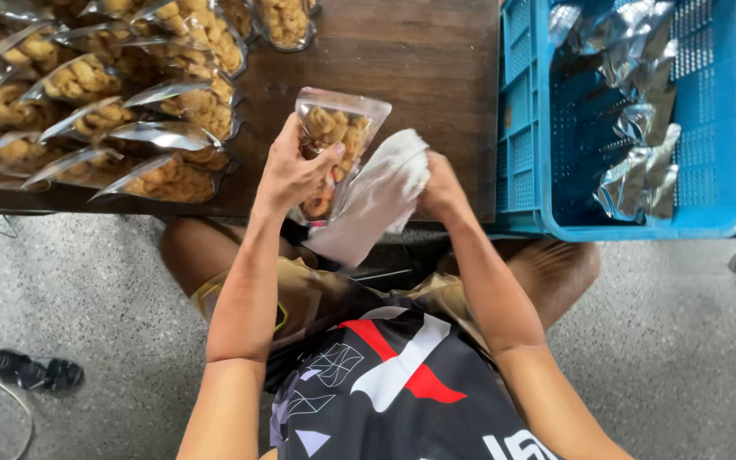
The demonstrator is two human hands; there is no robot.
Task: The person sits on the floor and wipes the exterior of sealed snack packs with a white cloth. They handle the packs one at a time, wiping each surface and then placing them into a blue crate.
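Right now the left hand (293,173) is clamped on a clear snack pouch (336,136) w/ fingers curled round its left edge, thumb across the front. It holds the pouch upright over the near edge of the dark wooden table (419,60), roughly mid-scene. The pouch is full of golden-brown fried bits (can't tell exactly what kind). The right hand (440,189) is closed on a white cloth (376,200), which is pressed against the pouch's right side; the cloth's loose end hangs down toward the lap.

Far left on the table lie rows of filled pouches (104,111), same clear-and-silver type, overlapping one another, and more sit along the far edge. To the right, touching or just beside the table's edge, stands a blue plastic crate (521,170) w/ a few silvery pouches (641,162) inside, near its right wall. A second blue crate shows at the far right edge, mostly cut off.

Below is speckled grey floor; a pair of dark sandals (36,372) lies near left, well apart from the person.
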